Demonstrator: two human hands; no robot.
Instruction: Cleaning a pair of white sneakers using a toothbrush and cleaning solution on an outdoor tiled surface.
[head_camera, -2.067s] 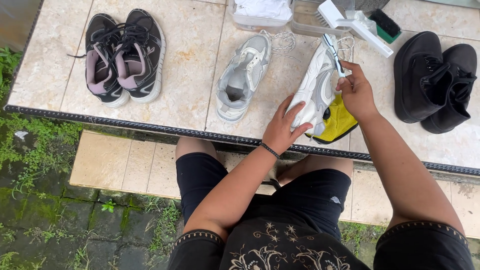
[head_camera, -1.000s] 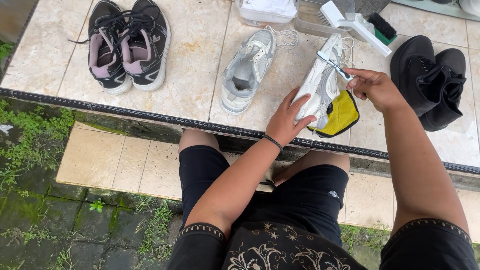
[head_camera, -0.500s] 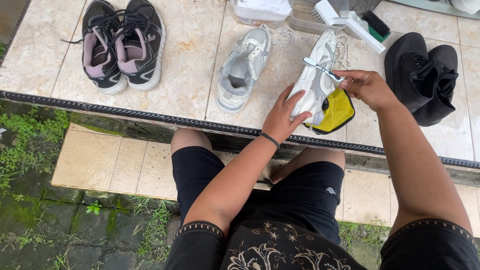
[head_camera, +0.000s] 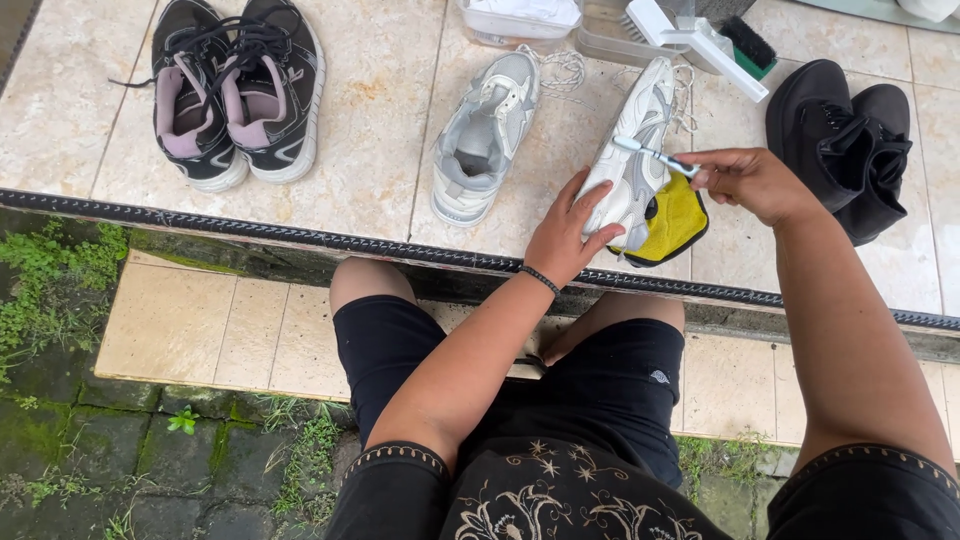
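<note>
My left hand (head_camera: 565, 232) grips the white sneaker (head_camera: 630, 165) near the ledge edge (head_camera: 300, 238); my right hand (head_camera: 745, 180) pinches a toothbrush (head_camera: 655, 155) against it.

You've got a beige tiled ledge (head_camera: 380, 150); black-and-pink sneakers (head_camera: 235, 90) upper left; one grey sneaker (head_camera: 485, 135) in the middle; black shoes (head_camera: 845, 140) far right; plastic tubs (head_camera: 520, 20) and a white brush (head_camera: 700, 35) along the top edge.

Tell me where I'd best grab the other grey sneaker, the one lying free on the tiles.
Probably the heel collar of the grey sneaker, coming from the near side: its heel points toward the tile edge, the mouth gapes open upward, and loose laces trail off the far toe end.
</note>
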